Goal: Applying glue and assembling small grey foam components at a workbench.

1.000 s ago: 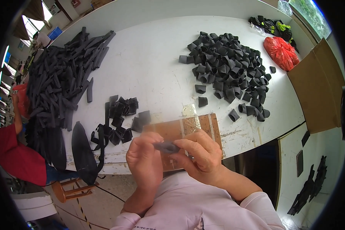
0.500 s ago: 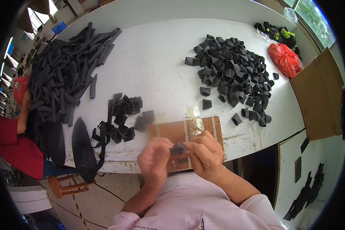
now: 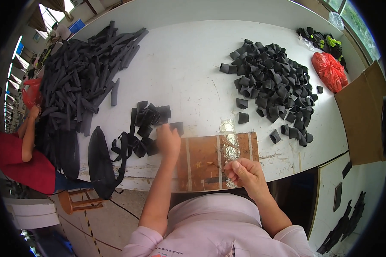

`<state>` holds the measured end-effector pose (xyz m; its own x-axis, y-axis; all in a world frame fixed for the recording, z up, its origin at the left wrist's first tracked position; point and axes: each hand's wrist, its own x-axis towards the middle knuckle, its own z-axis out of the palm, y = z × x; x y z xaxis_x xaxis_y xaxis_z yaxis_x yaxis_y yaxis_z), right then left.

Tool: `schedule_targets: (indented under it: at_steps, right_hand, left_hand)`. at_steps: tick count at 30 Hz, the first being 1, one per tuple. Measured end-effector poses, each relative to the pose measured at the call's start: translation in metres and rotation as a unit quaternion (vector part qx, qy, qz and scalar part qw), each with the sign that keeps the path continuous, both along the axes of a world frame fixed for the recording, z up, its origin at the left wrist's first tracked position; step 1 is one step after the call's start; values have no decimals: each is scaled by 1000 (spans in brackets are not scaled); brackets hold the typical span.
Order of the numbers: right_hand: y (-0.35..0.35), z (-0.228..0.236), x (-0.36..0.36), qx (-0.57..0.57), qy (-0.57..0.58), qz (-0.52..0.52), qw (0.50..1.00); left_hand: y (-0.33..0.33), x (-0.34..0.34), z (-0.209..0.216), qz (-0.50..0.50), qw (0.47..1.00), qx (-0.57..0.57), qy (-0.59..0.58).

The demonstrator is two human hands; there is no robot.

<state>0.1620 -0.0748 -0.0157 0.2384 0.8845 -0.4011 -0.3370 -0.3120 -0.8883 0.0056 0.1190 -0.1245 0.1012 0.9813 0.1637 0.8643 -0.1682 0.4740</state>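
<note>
The white worktop (image 3: 188,64) is the biggest thing here. A heap of long dark strips (image 3: 85,77) lies at its 10 o'clock side; a bump could make some slide down. A heap of short loops (image 3: 272,81) lies at 1 o'clock, where a swipe could scatter the near ones. The brown board (image 3: 201,150) lies at the 6 o'clock edge, so a hard lean could shift it. Black squares (image 3: 148,118) sit in a loose bunch at 10 o'clock from the board. The right hand (image 3: 246,173) is over the board's 4 o'clock side, fingers curled in; I can't tell if it grips anything. The left hand (image 3: 168,140) is by the squares and a flat grey piece (image 3: 178,127). It's blurry, so I can't tell if its fingers are apart or together. Thin pieces could cling, so two might lift at once.
</note>
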Motion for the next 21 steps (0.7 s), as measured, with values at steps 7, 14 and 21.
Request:
schedule_targets:
  at_steps: [7,14,21]
  right_hand:
    - [-1,-1,-25,81,-274,173,943]
    - [7,10,-48,106,-332,48,936]
    - [-3,-9,-28,44,192,-21,980]
  left_hand:
    - [-25,-11,41,-120,960,85,-238]
    - [-106,-21,92,-172,841,-163,-486]
    - [-138,-14,100,-182,573,-418,-681]
